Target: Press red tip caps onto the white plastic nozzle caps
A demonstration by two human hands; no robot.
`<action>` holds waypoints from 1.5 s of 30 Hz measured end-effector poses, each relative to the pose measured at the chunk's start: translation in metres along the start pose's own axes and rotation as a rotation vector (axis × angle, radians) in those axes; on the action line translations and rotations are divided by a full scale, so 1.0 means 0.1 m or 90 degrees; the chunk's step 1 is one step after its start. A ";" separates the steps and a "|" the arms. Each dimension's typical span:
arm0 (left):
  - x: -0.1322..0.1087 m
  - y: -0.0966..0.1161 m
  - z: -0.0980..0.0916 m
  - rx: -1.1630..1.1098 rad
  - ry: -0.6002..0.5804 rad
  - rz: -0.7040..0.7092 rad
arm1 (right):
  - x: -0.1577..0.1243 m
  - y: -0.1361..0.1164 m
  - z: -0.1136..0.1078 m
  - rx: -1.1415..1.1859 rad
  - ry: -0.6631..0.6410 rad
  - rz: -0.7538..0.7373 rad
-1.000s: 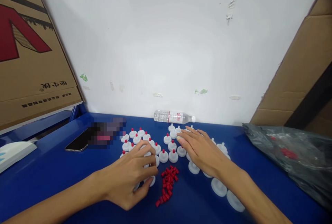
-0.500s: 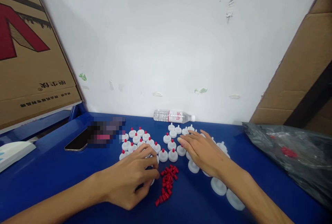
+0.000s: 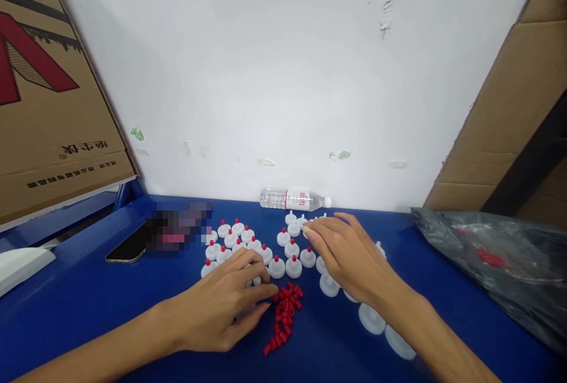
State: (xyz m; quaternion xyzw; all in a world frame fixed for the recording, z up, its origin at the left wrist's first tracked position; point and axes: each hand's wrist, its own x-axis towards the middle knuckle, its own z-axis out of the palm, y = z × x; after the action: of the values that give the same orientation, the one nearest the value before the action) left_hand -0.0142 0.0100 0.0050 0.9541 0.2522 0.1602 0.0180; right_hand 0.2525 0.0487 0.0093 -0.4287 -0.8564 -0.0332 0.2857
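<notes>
My left hand (image 3: pixel 225 300) hovers over the left group of white round caps, most with small red tips. Its thumb and index finger are apart, and the index fingertip reaches the edge of a pile of small red caps (image 3: pixel 286 312). Nothing shows between those two fingers. Stretched over the right group of white caps is my right hand (image 3: pixel 349 253), palm down, hiding several of them. I see nothing held in it. A bare white cap (image 3: pixel 372 318) lies below its wrist, while a red-tipped white cap (image 3: pixel 293 266) stands between the hands.
A clear water bottle (image 3: pixel 295 199) lies against the white wall. On the left are a phone (image 3: pixel 128 244), a white object (image 3: pixel 24 268) and a printed carton (image 3: pixel 57 105). A dark plastic bag (image 3: pixel 487 276) with red pieces rests at right on the blue table (image 3: pixel 328 347).
My left index finger has moved out to the red pile, and the gap to the thumb has widened. My right hand's fingers have drawn closer together. The view has shifted slightly.
</notes>
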 end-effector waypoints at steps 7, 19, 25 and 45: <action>0.00 -0.01 0.03 0.000 -0.020 0.004 | 0.00 -0.09 0.00 -0.006 0.008 -0.022; -0.02 0.01 0.06 0.062 -0.024 0.011 | -0.02 -0.11 0.09 -0.024 0.076 -0.155; 0.01 -0.02 0.06 -0.005 0.066 0.005 | -0.02 -0.22 0.04 -0.021 0.054 -0.176; -0.02 -0.17 -0.01 0.086 0.321 0.024 | -0.11 -0.40 0.18 0.077 0.037 -0.257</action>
State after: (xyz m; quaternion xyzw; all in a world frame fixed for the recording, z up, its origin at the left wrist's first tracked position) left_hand -0.0240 0.0235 0.0039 0.8876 0.2414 0.3760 -0.1119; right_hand 0.2198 0.0212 -0.0038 -0.2296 -0.9166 -0.0506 0.3234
